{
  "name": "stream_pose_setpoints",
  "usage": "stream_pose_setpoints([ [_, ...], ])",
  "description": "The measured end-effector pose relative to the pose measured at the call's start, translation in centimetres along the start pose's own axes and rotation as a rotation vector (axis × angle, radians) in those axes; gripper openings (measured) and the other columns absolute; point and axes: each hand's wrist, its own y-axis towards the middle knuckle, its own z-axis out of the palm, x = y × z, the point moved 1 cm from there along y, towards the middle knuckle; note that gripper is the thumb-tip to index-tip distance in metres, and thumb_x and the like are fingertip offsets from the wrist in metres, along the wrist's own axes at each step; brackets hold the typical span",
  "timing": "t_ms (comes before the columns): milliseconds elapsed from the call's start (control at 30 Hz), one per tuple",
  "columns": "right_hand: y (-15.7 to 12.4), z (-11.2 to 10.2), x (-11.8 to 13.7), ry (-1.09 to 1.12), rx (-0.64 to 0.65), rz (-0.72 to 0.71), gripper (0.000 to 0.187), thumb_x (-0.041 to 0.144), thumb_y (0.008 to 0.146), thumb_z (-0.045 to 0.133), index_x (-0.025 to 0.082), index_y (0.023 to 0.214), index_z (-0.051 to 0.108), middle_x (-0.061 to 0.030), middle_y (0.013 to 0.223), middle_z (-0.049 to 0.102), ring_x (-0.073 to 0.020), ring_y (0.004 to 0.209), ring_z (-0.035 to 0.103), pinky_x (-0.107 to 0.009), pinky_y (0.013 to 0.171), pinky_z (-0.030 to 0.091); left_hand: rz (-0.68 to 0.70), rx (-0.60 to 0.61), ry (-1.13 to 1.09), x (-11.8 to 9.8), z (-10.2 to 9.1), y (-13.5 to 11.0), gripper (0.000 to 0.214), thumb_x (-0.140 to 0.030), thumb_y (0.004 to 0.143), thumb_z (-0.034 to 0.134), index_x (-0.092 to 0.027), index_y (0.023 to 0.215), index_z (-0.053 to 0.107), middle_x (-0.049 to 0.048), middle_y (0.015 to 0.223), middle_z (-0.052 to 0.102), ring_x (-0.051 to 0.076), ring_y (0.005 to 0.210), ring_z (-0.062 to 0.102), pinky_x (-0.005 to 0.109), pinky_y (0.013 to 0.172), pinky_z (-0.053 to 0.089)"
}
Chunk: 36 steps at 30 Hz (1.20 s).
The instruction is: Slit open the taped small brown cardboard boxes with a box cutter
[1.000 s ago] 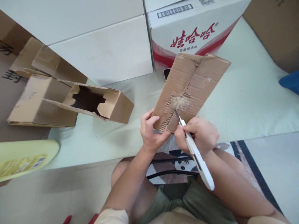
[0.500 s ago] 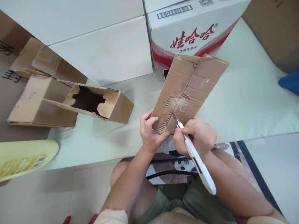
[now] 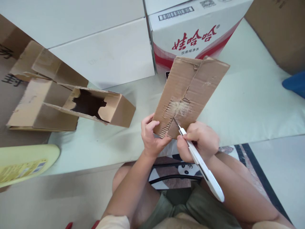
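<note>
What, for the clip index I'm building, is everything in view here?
cardboard sheet: 1, brown, held up at centre, frayed patch in its middle
utility knife: 1, white, blade tip at the frayed patch
torn box: 1, brown, lying on the table at left, ragged hole in it
flattened cardboard: several pieces, brown, far left
printed carton: 1, white with red lettering, top centre
white boxes: 2, white, stacked, top left
brown carton: 1, brown, top right corner
blue thing: 1, blue, right edge, cut off
yellow thing: 1, yellow, lower left, labelled
table: 1, pale green
left hand: 1, pinching the sheet's lower edge
right hand: 1, gripping the knife
</note>
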Motion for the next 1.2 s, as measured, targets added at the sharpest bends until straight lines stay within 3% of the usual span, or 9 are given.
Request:
stream_pose_setpoints([
  [267, -0.05, -0.01, 0.13, 0.052, -0.001, 0.053, 0.026, 0.007, 0.074, 0.062, 0.026, 0.076, 0.045, 0.0096, 0.054, 0.044, -0.0101, 0.044, 0.041, -0.025, 0.047, 0.034, -0.016, 0.029, 0.012, 0.26, -0.18, -0.21, 0.063, -0.068, 0.084, 0.081, -0.027, 0.123, 0.055, 0.0118, 0.129, 0.065, 0.028, 0.113, 0.07, 0.042, 0.092, 0.057],
  [500, 0.16, -0.59, 0.0, 0.138, -0.062, 0.107, 0.024, 0.007, 0.076, 0.061, 0.026, 0.079, 0.047, 0.0089, 0.058, 0.047, -0.0093, 0.043, 0.043, -0.025, 0.046, 0.036, -0.018, 0.026, 0.03, 0.33, -0.37, -0.06, 0.053, -0.06, 0.089, 0.077, -0.026, 0.123, 0.054, 0.0112, 0.127, 0.065, 0.026, 0.113, 0.069, 0.041, 0.091, 0.056],
  [667, -0.33, -0.51, -0.32, 0.035, -0.061, 0.192, 0.02, 0.014, 0.082, 0.063, 0.027, 0.084, 0.048, 0.0106, 0.056, 0.042, -0.0081, 0.04, 0.038, -0.025, 0.042, 0.034, -0.021, 0.01, 0.044, 0.25, -0.12, 0.04, 0.05, -0.059, 0.09, 0.075, -0.026, 0.121, 0.053, 0.0109, 0.125, 0.064, 0.026, 0.112, 0.069, 0.042, 0.09, 0.057],
  [867, -0.15, -0.33, -0.35, -0.095, -0.084, 0.147, 0.016, 0.017, 0.085, 0.065, 0.027, 0.095, 0.059, 0.0095, 0.059, 0.053, -0.0092, 0.043, 0.046, -0.023, 0.042, 0.039, 0.004, 0.008, 0.03, -0.1, -0.1, 0.11, 0.048, -0.056, 0.09, 0.076, -0.027, 0.122, 0.054, 0.0113, 0.126, 0.065, 0.026, 0.111, 0.07, 0.041, 0.089, 0.058],
  [1000, 0.37, -0.27, -0.13, -0.146, -0.026, 0.17, 0.016, 0.014, 0.084, 0.064, 0.027, 0.094, 0.062, 0.0087, 0.059, 0.06, -0.0091, 0.04, 0.046, -0.024, 0.041, 0.041, 0.021, 0.016, 0.047, -0.1, -0.21, 0.17, 0.046, -0.054, 0.09, 0.076, -0.027, 0.121, 0.054, 0.0109, 0.125, 0.065, 0.026, 0.11, 0.07, 0.041, 0.087, 0.058],
  [1200, 0.52, -0.19, -0.03, -0.168, -0.062, 0.207, 0.014, 0.015, 0.085, 0.064, 0.027, 0.092, 0.063, 0.0087, 0.058, 0.061, -0.0097, 0.042, 0.051, -0.022, 0.041, 0.04, 0.05, 0.008, 0.043, -0.22, -0.18, 0.21, 0.047, -0.054, 0.09, 0.076, -0.026, 0.121, 0.055, 0.0112, 0.126, 0.066, 0.026, 0.11, 0.071, 0.041, 0.088, 0.059],
])
